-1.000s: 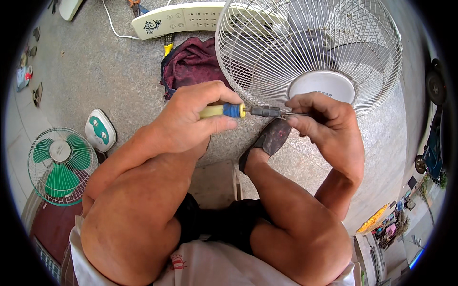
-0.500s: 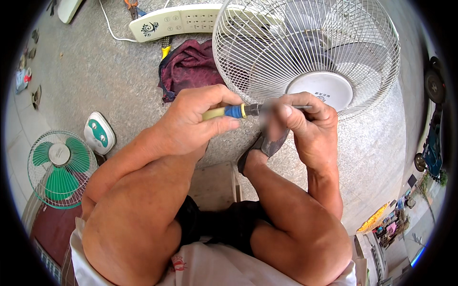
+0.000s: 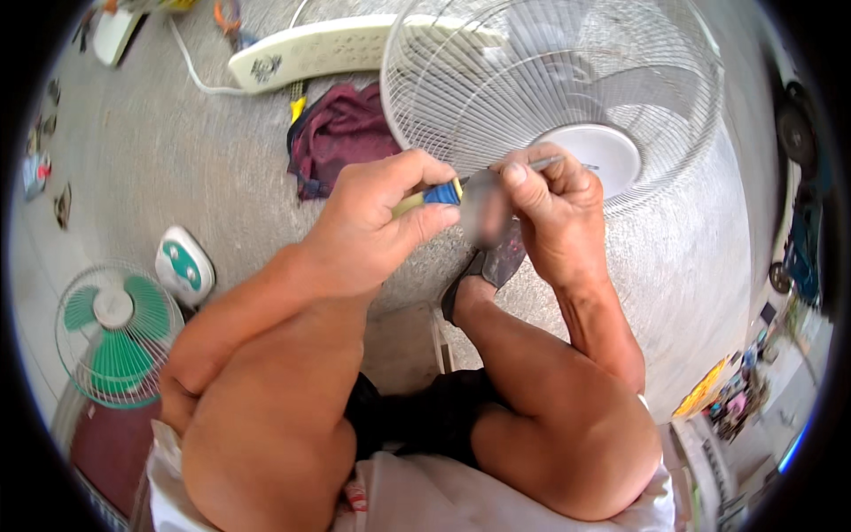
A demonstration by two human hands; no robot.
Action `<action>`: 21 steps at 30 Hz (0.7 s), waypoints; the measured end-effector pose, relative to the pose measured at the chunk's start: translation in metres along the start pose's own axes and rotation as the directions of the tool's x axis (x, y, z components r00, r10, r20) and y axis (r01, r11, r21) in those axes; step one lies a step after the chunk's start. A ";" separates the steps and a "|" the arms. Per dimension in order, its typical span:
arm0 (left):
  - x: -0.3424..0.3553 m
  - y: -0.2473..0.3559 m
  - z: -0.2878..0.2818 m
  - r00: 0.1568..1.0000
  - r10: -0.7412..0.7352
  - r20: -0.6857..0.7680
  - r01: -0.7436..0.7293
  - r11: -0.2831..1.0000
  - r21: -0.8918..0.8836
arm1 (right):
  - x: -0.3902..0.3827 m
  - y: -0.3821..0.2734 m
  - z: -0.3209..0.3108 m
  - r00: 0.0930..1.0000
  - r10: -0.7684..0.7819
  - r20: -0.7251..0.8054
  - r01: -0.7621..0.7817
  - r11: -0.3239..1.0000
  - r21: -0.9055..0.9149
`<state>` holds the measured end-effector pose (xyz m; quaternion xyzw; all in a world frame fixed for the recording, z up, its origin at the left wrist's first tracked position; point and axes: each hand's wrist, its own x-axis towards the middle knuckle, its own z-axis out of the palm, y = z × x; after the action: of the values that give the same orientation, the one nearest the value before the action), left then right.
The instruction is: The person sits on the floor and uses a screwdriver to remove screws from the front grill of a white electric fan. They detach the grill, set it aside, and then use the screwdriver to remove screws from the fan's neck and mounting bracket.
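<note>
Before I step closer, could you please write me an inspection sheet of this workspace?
Surface: grey speckled floor.
Job's things: yellow-and-blue handle and thin metal rod; the area between them is blurred.
Clutter: maroon cloth, cream panel.
Hands: left hand grips the handle; right hand holds the rod.
Cables: white cable near the panel's left end.
Surroundings: wire fan cage ahead; green-bladed fan at left.

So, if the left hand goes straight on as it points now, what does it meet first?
The left hand, holding a yellow-and-blue handle, would probably meet the right hand first, though depth is unclear.
</note>
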<state>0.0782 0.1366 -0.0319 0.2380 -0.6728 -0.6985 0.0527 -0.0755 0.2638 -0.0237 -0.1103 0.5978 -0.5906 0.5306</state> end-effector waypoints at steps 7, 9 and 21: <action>-0.009 0.002 0.008 0.998 -0.060 -0.004 0.059 0.995 -0.085 | 0.007 -0.014 -0.008 0.993 -0.061 0.101 0.068 0.995 -0.066; -0.005 0.001 0.011 0.997 -0.075 0.017 0.077 0.983 -0.169 | 0.006 -0.007 -0.011 0.994 -0.080 0.073 0.083 0.996 -0.030; 0.010 0.001 0.024 0.986 -0.127 0.108 0.154 0.943 -0.294 | 0.008 0.000 -0.022 0.989 -0.134 -0.069 0.134 0.991 -0.015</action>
<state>0.0595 0.1548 -0.0342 0.2437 -0.5416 -0.8045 0.0088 -0.0956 0.2708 -0.0332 -0.1322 0.6103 -0.6254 0.4679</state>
